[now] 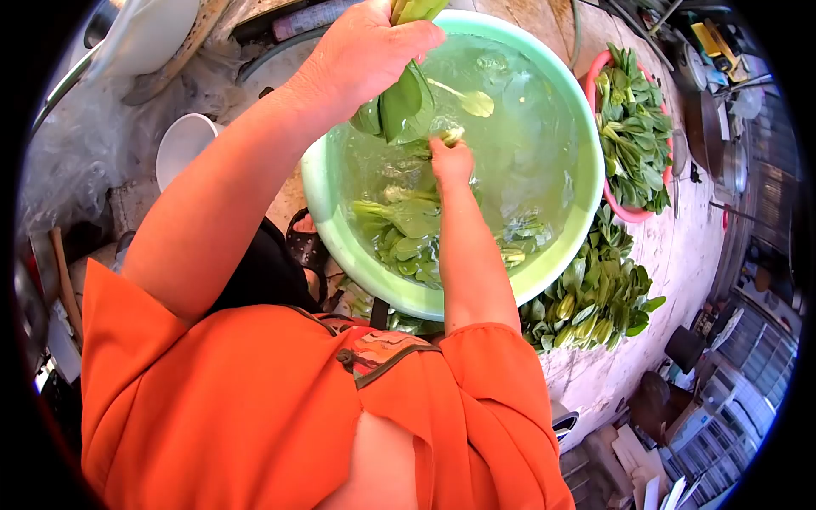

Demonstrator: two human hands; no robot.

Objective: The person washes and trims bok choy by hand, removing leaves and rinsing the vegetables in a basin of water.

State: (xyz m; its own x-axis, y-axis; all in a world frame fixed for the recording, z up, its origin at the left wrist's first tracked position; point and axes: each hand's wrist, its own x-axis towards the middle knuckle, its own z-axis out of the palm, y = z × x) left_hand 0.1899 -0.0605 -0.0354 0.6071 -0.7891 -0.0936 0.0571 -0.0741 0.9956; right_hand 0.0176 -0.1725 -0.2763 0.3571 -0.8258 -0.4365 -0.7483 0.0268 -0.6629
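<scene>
My left hand [361, 55] is closed around a bok choy [406, 106], its pale stems above the fist and its dark leaves hanging down over the water. Lower and to the right, my right hand [452, 161] grips another bok choy [450, 135] by its pale base at the water's surface; most of that plant is hidden. Both hands are over a large light-green tub [586, 157] of water. More bok choy [408, 223] floats in the tub's near part, and a loose leaf [476, 103] drifts near my left hand.
A pink basket [633, 214] heaped with leafy greens [633, 127] stands right of the tub. Below it, a pile of bok choy [595, 293] lies on the floor. A white bucket [183, 146] and clear plastic sheeting [76, 161] are at the left.
</scene>
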